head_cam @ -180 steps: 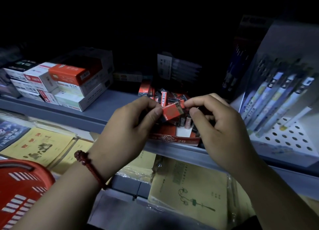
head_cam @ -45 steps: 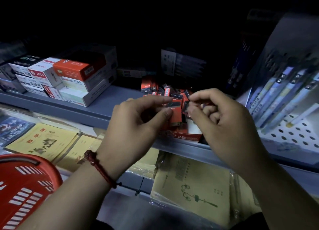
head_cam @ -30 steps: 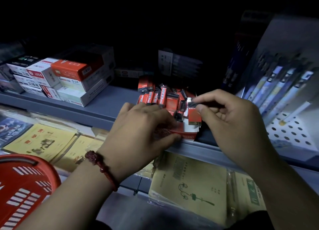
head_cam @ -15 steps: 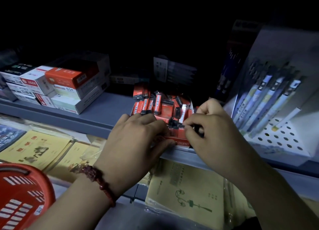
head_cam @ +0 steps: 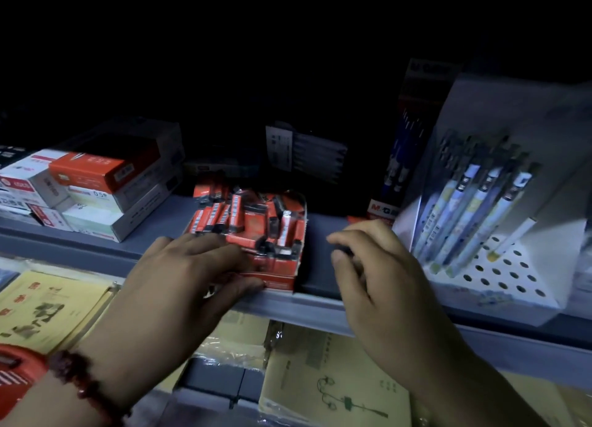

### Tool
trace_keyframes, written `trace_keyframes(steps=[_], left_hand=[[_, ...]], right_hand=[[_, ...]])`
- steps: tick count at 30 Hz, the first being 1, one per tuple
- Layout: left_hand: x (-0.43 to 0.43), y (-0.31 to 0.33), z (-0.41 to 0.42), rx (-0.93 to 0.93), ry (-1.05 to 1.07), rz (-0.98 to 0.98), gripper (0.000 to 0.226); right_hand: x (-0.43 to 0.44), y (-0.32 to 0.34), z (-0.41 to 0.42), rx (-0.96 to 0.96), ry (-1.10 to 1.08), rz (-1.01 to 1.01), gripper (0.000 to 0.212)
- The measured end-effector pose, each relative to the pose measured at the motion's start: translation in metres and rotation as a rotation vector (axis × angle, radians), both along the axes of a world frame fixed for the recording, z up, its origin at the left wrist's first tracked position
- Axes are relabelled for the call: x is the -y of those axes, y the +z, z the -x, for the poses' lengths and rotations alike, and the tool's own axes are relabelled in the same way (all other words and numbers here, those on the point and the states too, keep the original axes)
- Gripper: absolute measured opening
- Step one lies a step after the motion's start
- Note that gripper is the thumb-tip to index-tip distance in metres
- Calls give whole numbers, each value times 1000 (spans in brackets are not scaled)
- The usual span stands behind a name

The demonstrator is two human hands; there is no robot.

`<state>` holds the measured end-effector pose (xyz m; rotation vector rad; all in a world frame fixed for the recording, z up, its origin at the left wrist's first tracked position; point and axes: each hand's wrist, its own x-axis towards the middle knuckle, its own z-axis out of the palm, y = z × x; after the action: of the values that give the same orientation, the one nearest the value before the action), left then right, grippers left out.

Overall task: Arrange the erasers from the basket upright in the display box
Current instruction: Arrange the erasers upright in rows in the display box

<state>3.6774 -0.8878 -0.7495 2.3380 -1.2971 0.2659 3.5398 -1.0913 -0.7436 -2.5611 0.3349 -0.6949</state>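
Note:
A red display box (head_cam: 282, 281) stands at the front of the grey shelf (head_cam: 153, 225), filled with several red-and-black erasers (head_cam: 253, 221), some upright, some tilted. My left hand (head_cam: 179, 285) grips the box's front left corner, thumb on its front wall and fingers over the rim. To the right of the box, my right hand (head_cam: 378, 273) hovers over the shelf with curled fingers. It holds nothing that I can see. The rim of the red basket (head_cam: 16, 375) shows at the bottom left.
Stacked red and white stationery boxes (head_cam: 96, 186) sit on the shelf to the left. A white perforated pen stand (head_cam: 499, 221) with several pens stands to the right. Yellow wrapped notebooks (head_cam: 336, 378) lie on the lower shelf.
My right hand set its eraser into the box and has pulled away to the right. My left hand moved from the eraser to the box's front corner and stays there.

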Motion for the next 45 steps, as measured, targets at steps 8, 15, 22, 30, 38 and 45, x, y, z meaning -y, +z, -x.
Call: trace_keyframes(steps=[8,15,22,30,38,45], left_hand=[[-30,-4,-26,15,45,20,28],[-45,-10,-35,-16,96,49,27],[-45,-9,-30,-41,132,128,28],[-43,-7,-16,-182,355,198,38],[-43,2,-18,-367,357,241,31],[-19,-4,-11,-420,244,325,17]], right_hand=[[-11,2,-18,-461,-151,194,63],[-11,0,-23,-350,-125,224,52],[-5,-9,-27,-218,-154,287,14],[-2,-11,-36,-113,-110,91,19],[-17,-10,-47,104,62,-784,24],[-25,5,-49,128,54,-1131,17]])
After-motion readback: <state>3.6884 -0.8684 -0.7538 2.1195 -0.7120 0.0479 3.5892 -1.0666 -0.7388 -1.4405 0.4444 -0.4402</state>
